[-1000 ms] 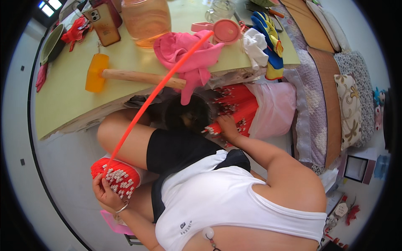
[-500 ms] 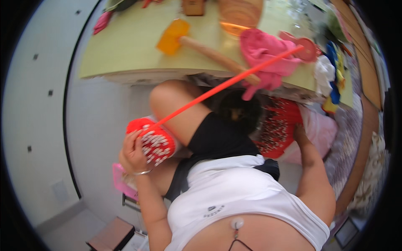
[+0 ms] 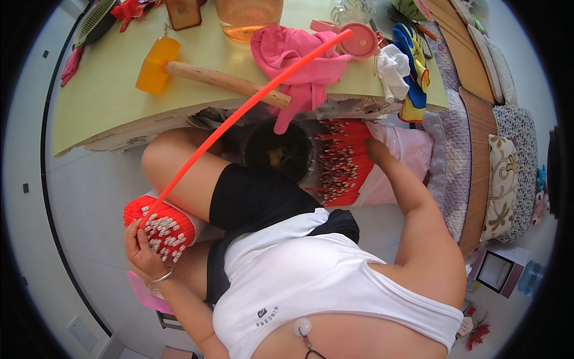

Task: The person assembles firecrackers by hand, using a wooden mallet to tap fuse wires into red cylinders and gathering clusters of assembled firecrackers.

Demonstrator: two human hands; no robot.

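Observation:
My left hand (image 3: 143, 254), at the lower left, pinches the near end of a long red stick (image 3: 236, 116). The stick slants up to the right past my thigh and over the table edge. Beside my left fingers, a round bundle of red sticks with white ends (image 3: 173, 224) stands in a pale sleeve. On the right, my right hand (image 3: 376, 152) reaches down to a larger pile of red sticks (image 3: 344, 161), which lies in a pink plastic bag (image 3: 409, 155). The fingers of that hand are too hidden to read.
On the yellow table (image 3: 107, 107) lie an orange-headed mallet (image 3: 158, 66), a pink cloth (image 3: 299, 66), a pink lid (image 3: 360, 40) and blue-yellow gloves (image 3: 412, 78). A container of amber liquid (image 3: 248, 18) stands behind. Under the table edge is a dark bucket (image 3: 278, 149).
My view has swung to the right, so the scene sits farther left and looks sharper. The red stick stays in my left hand, and my right hand remains at the pile.

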